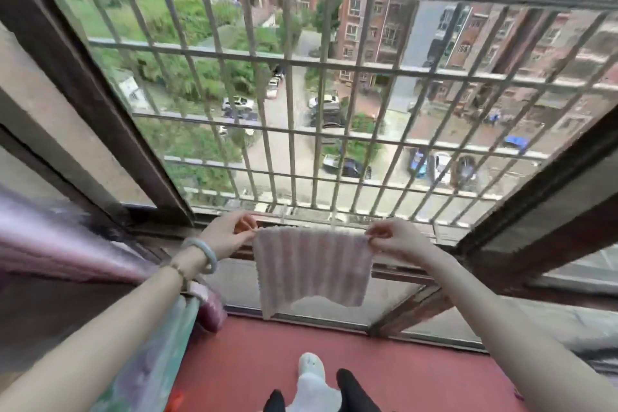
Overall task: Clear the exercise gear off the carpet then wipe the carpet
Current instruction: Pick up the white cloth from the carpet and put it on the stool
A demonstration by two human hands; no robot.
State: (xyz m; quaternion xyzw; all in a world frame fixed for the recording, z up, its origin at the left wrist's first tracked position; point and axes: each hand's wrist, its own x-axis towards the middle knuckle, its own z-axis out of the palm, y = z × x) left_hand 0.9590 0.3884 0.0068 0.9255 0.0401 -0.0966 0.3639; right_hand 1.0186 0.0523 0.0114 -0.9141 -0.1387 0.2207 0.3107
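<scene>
Both hands [230, 234] [391, 239] pinch cloth [312, 269]; no legible writing.

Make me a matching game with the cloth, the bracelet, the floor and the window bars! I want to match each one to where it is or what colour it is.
Things:
1. cloth
2. bracelet
3. floor
4. window bars

Matches:
A. red
B. on the left wrist
C. pinched by its top corners between the left hand and the right hand
D. in front of the street and parked cars

Right pairs: 1-C, 2-B, 3-A, 4-D
</scene>
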